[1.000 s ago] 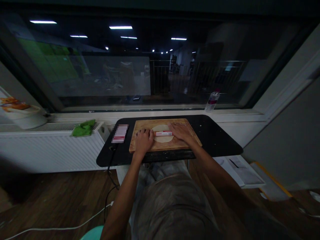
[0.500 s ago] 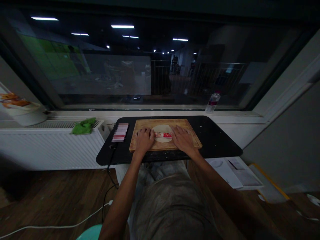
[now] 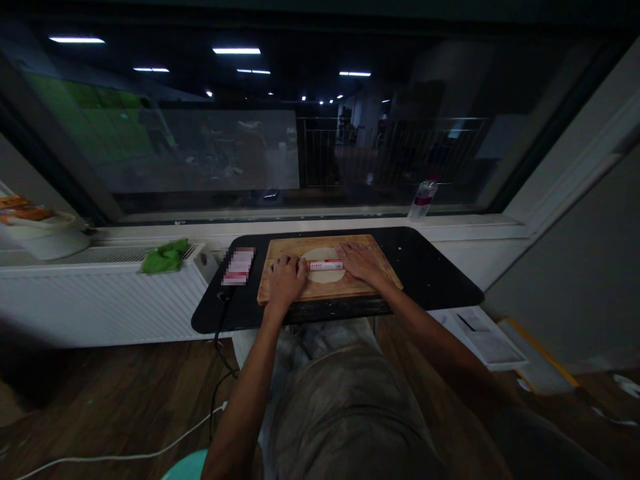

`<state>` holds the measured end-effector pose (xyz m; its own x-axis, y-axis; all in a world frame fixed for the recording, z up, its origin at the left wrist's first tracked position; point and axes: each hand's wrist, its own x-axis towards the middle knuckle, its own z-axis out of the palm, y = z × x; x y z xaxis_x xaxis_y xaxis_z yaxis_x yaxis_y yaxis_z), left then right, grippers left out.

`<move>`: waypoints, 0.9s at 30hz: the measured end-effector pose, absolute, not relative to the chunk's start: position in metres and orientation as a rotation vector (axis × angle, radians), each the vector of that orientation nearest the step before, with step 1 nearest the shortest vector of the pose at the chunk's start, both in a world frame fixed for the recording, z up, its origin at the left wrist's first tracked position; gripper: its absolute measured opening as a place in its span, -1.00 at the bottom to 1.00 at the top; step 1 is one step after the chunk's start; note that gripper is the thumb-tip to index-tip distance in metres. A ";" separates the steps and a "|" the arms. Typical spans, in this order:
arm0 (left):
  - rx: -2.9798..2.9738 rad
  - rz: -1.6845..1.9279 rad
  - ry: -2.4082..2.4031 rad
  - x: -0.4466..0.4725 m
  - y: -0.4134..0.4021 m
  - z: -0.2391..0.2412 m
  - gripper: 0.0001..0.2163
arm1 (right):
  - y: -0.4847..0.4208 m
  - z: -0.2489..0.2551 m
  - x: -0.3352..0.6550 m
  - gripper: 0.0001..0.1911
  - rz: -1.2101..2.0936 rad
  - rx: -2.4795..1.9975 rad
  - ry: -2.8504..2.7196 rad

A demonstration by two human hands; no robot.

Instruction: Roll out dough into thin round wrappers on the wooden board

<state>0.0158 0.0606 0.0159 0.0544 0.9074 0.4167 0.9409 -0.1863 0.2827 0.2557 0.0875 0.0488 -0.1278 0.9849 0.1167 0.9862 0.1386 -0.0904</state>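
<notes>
A rolling pin (image 3: 325, 265) with a white and red printed label lies crosswise on a round, flat sheet of dough (image 3: 324, 277). Beneath the dough is a wooden cutting board (image 3: 269, 291). My left hand (image 3: 287, 277) curls over the pin's left end, its fingers bent. At the other end my right hand (image 3: 361, 261) lies over the pin, its fingers stretched out and apart. Both hands hide the ends of the pin.
The board stands on a black table (image 3: 440, 280), with a blurred-out phone-like rectangle (image 3: 239, 267) to its left. A plastic bottle (image 3: 423, 199) is on the windowsill. A green cloth (image 3: 166, 257) lies on the radiator (image 3: 110, 300). A black cable (image 3: 216, 343) hangs from the table's left side.
The pin has turned, showing a whiter side of its label, and has shifted slightly away from me. My right hand has moved a little forward with it. The view has tilted slightly.
</notes>
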 end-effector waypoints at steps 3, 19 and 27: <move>-2.236 -0.799 -1.958 0.016 0.061 0.015 -0.61 | 0.073 0.046 0.253 -0.34 -0.106 -1.950 -2.207; -2.233 -0.777 -1.958 0.016 0.063 0.014 -0.60 | 0.060 0.041 0.250 -0.32 -0.202 -1.891 -2.220; -2.217 -0.720 -1.986 0.017 0.062 0.016 -0.58 | 0.095 0.038 0.233 -0.27 -0.125 -1.856 -2.251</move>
<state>0.0172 0.0621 0.0162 0.0500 0.9188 0.3915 0.9562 -0.1573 0.2470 0.2333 0.0949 0.0378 -0.1776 0.9586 0.2224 0.9773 0.1983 -0.0743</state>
